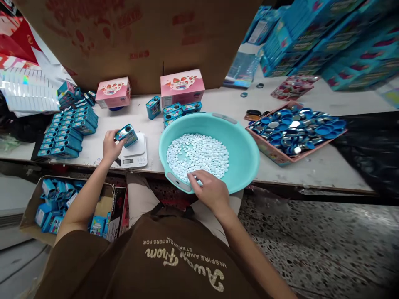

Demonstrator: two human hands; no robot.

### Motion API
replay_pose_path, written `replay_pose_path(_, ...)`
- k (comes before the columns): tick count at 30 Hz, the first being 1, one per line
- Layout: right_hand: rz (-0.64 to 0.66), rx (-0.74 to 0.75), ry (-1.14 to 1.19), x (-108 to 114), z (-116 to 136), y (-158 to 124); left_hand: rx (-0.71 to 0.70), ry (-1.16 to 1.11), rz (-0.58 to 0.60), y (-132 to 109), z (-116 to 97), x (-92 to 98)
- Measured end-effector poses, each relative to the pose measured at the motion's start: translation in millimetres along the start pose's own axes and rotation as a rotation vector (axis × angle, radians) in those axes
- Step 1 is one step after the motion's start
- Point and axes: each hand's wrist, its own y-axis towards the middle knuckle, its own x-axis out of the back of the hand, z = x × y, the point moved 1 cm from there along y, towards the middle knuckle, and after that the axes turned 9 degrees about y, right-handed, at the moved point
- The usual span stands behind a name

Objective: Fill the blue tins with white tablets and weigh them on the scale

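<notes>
My left hand (pixel 112 147) grips a small blue printed box (pixel 127 135) with a round dark hole in its top. This box is at the white digital scale (pixel 139 149); whether it rests on the plate or is just above it, I cannot tell. Over the near rim of a turquoise basin (pixel 246 153) is my right hand (pixel 212 189), its fingers curled toward the thumb. What they hold, if anything, is hidden. Many small white tablets (pixel 202 151) cover the left part of the basin's floor.
Rows of blue boxes (pixel 67 133) stand at the left, with several more (pixel 173 112) behind the basin. Two pink boxes (pixel 182 85) back onto a large cardboard carton (pixel 140 37). A tray (pixel 274 153) of blue and silver lids is right. Below left sits an open carton (pixel 107 199).
</notes>
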Motion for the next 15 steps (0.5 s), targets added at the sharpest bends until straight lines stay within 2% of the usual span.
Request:
replay_pose_path(5, -0.001, -0.061, -0.019, 1, 2, -3, 0.0, 0.003, 0.081, -4, 6, -15.2)
replay_pose_path(9, -0.017, -0.071, -0.041, -1, 2, -5, -0.016, -0.01, 0.086, -8, 11, -14.8)
replay_pose_path(12, -0.049, -0.05, -0.049, -3, 0, -6, 0.02, -0.048, 0.006, -17, 26, -11.7)
replay_pose_path(15, -0.089, -0.013, -0.04, -6, -4, -7, 0.116, -0.121, -0.107, -29, 55, -10.3)
